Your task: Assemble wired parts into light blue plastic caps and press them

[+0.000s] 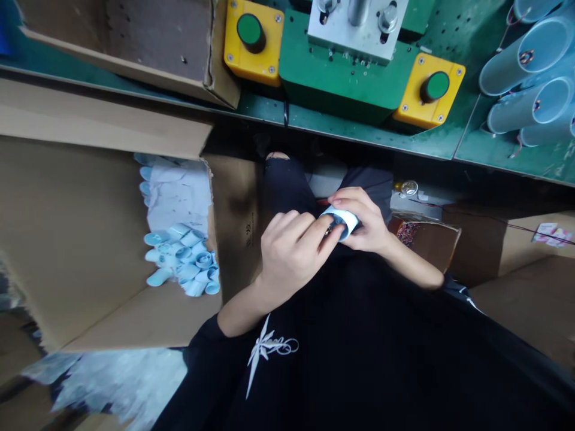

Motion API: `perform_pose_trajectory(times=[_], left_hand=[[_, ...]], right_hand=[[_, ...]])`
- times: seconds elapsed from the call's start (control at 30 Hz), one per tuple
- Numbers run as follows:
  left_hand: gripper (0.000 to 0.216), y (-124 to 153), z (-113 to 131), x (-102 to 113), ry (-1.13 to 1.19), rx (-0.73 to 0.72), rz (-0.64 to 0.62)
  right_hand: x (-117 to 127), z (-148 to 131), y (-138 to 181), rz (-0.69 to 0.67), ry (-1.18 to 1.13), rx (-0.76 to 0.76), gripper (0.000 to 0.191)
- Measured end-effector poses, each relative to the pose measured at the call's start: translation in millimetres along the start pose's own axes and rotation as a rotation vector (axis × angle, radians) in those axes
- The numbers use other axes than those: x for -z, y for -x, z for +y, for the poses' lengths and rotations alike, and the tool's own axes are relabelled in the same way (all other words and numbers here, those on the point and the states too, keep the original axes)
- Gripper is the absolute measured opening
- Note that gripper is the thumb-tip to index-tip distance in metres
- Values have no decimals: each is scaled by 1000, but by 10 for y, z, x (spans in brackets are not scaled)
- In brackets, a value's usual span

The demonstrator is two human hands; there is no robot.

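Observation:
Over my lap, my right hand (363,218) is wrapped round a short light blue plastic tube (349,222), its open end facing my left hand (291,251). The thumb and forefinger of my left hand pinch at the tube's mouth, on a small dark, brassy part (329,230). Fingers cover most of that part, so its exact kind does not show. Many similar light blue tubes (188,257) lie heaped in a large cardboard box (67,227) to the left, beside white paper.
Ahead, a green bench (440,140) carries a green-and-metal press fixture (341,78) between yellow boxes with green buttons (250,31) (435,87). Larger blue cups (512,66) with wires stand at the right. A small box of thin wires (408,233) sits beside my right forearm.

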State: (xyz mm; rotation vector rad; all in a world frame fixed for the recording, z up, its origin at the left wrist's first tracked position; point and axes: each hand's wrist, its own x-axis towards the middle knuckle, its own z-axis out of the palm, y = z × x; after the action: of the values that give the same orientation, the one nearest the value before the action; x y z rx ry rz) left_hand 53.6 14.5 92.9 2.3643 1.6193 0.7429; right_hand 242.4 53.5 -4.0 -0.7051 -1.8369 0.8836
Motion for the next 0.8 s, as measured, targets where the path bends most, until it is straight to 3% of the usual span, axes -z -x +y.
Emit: perform_pose_trajectory(times=[0.23, 0.4, 0.53, 0.63, 0.8], left_hand=[[29, -22, 8, 9, -25, 19, 38], [34, -24, -46, 142, 108, 26, -144], [19, -51, -100, 194, 246, 25, -250], [14, -66, -133, 185, 293, 67, -225], [25, -51, -123, 130, 92, 67, -157]], right_hand=[[-23, -1, 28, -24, 20, -15, 52], [-2, 10, 51, -43, -6, -42, 58], [-10, -2, 43, -45, -22, -44, 57], [-14, -14, 34, -60, -42, -55, 57], [-13, -35, 20, -66, -44, -59, 57]])
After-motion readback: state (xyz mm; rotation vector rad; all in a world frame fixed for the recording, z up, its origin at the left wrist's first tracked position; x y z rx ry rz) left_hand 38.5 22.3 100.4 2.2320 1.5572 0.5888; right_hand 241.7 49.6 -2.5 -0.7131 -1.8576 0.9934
